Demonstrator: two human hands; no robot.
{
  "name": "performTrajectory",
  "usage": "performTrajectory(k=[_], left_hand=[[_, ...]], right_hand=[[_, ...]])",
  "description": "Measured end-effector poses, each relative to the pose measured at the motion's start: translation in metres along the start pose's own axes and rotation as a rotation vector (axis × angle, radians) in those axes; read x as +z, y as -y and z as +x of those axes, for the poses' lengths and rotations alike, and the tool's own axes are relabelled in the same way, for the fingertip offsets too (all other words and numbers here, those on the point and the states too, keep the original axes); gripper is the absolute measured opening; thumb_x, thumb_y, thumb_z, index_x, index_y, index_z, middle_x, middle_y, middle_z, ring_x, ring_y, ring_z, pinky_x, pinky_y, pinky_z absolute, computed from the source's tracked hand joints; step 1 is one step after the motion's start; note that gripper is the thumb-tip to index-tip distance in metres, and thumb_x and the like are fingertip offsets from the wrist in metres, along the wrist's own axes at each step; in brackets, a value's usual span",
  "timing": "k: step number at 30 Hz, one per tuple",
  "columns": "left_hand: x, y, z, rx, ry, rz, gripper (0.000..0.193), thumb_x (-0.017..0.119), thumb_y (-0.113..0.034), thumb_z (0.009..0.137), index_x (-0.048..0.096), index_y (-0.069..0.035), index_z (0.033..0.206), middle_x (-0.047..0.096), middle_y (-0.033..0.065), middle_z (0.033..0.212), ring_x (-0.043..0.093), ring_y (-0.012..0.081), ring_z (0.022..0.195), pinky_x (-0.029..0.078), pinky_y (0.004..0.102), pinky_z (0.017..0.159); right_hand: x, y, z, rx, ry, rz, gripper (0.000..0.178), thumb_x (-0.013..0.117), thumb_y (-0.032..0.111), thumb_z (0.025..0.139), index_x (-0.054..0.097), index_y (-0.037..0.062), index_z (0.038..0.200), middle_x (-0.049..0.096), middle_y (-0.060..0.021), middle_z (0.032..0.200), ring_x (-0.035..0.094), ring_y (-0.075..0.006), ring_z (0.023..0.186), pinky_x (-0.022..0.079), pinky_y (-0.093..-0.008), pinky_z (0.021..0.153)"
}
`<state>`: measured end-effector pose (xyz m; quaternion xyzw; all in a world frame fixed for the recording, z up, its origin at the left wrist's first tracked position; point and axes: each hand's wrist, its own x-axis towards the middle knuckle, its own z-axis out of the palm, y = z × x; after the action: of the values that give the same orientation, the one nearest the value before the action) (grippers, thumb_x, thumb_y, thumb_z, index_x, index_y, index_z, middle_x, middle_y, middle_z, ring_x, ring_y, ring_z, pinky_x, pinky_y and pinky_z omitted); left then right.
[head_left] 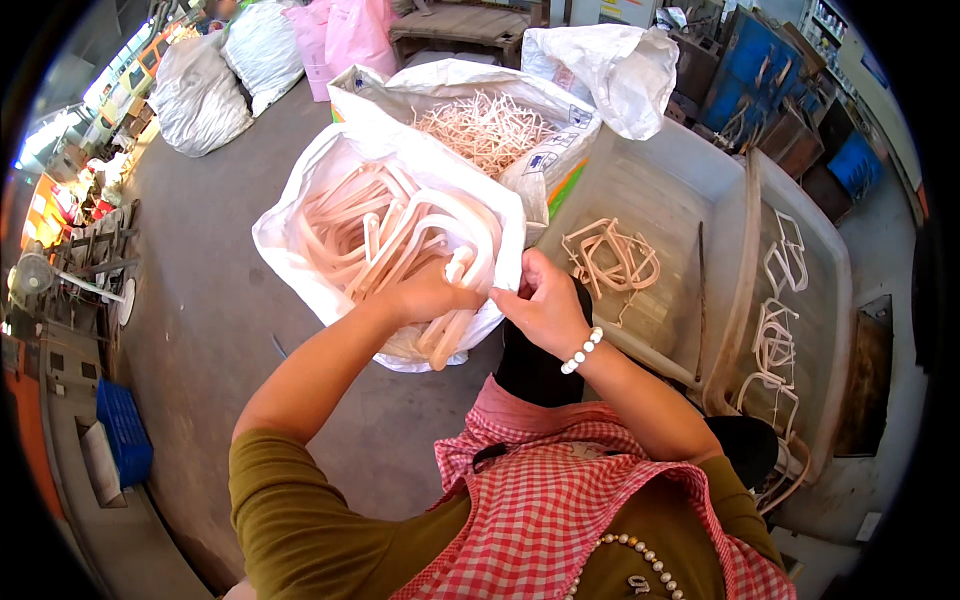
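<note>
A white woven sack (290,225) stands in front of me, filled with long, bent, pale pink plastic strips (360,230). My left hand (432,292) is closed over some of these strips at the near right side of the sack; white coverings show on its fingertips. Strip ends poke out below that hand, over the near rim. My right hand (545,305), with a white bead bracelet at the wrist, pinches the sack's right rim. The thumb of the left hand almost meets the right fingertips there. What lies under the left palm is hidden.
Behind stands another sack (580,125) of thin, pale scraps (485,130). To the right are two translucent tubs, the nearer tub (650,170) holding tangled strips (612,258) and a dark rod (701,290), the other tub (820,300) white bent pieces. Full sacks (200,95) stand far left.
</note>
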<state>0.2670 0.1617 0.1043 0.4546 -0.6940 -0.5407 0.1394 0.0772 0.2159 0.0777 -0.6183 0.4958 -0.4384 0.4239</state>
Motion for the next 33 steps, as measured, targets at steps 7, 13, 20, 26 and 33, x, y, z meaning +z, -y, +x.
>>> performTrajectory(k=[7,13,20,26,33], left_hand=[[-0.005,-0.009,0.010,-0.080,-0.049,0.037,0.056,0.071,-0.022,0.071,0.055,-0.001,0.120,0.062,0.0134,0.108,0.059,0.0211,0.098,0.046,0.0331,0.087],[-0.015,-0.019,-0.015,-0.061,-0.050,0.137,0.060,0.072,-0.024,0.070,0.055,-0.001,0.122,0.063,0.0142,0.112,0.060,0.0233,0.101,0.045,0.0326,0.089],[-0.013,0.022,0.001,-0.064,0.071,0.348,0.044,0.063,-0.019,0.074,0.058,0.001,0.113,0.063,0.0187,0.107,0.059,0.0273,0.102,0.045,0.0380,0.088],[-0.003,0.062,0.028,0.143,0.090,0.552,0.040,0.061,-0.020,0.078,0.059,0.000,0.113,0.064,0.0199,0.104,0.060,0.0317,0.099,0.045,0.0397,0.085],[-0.004,0.057,0.049,-0.289,0.175,0.144,0.032,0.060,-0.015,0.077,0.063,0.003,0.103,0.066,0.0164,0.092,0.065,0.0236,0.077,0.051,0.0359,0.068]], right_hand=[[-0.007,-0.011,0.009,0.118,-0.051,0.362,0.036,0.076,0.024,0.077,0.051,0.0029,0.092,0.061,-0.0026,0.079,0.056,-0.0078,0.065,0.047,-0.0241,0.057],[-0.021,0.008,0.027,0.524,0.072,0.539,0.051,0.074,0.038,0.080,0.048,0.0032,0.108,0.062,-0.0068,0.094,0.059,-0.0120,0.077,0.052,-0.0306,0.068],[0.003,0.024,0.019,0.026,0.071,0.369,0.021,0.063,0.015,0.086,0.055,-0.0028,0.093,0.066,-0.0098,0.075,0.065,-0.0176,0.064,0.048,-0.0306,0.056],[0.010,0.046,0.014,-0.024,0.137,-0.005,0.017,0.059,0.008,0.090,0.052,-0.0033,0.102,0.065,-0.0063,0.087,0.062,-0.0100,0.072,0.050,-0.0243,0.063],[0.009,0.021,-0.003,0.364,0.088,0.558,0.046,0.074,0.028,0.082,0.050,-0.0011,0.109,0.062,-0.0069,0.098,0.059,-0.0106,0.087,0.049,-0.0250,0.075]])
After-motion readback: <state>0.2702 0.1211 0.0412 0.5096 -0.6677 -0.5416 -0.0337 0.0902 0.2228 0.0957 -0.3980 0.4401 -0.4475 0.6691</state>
